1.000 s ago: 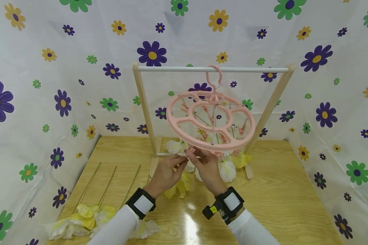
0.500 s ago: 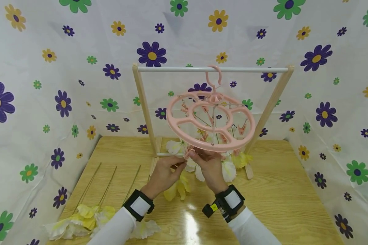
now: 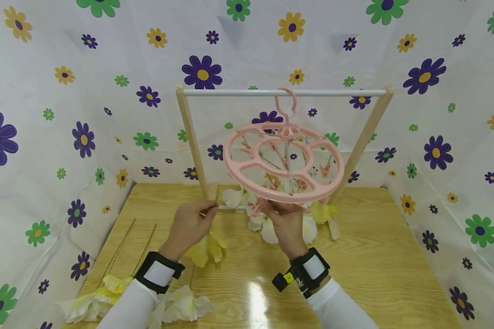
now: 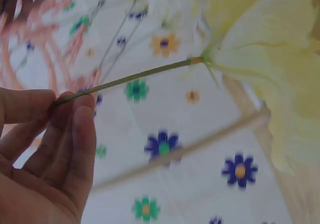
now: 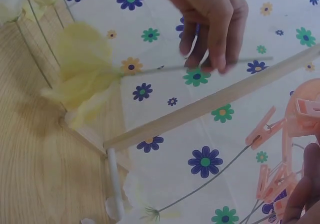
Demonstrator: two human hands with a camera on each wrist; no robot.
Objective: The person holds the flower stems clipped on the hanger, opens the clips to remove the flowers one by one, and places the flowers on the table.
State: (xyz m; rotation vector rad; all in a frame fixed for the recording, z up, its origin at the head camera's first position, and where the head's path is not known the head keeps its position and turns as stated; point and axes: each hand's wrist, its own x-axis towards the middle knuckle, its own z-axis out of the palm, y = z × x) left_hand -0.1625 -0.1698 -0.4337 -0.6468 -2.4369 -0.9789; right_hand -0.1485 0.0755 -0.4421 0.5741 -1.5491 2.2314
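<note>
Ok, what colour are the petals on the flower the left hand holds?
Pale yellow petals; the left wrist view shows them best.

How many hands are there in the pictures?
2. The left hand pinches the stem of a yellow flower; the right hand is at the pink hanger, some fingers partly hidden.

Glossy plastic hanger [image 3: 288,198] – shiny wood-grain tabletop [image 3: 374,256]
</note>
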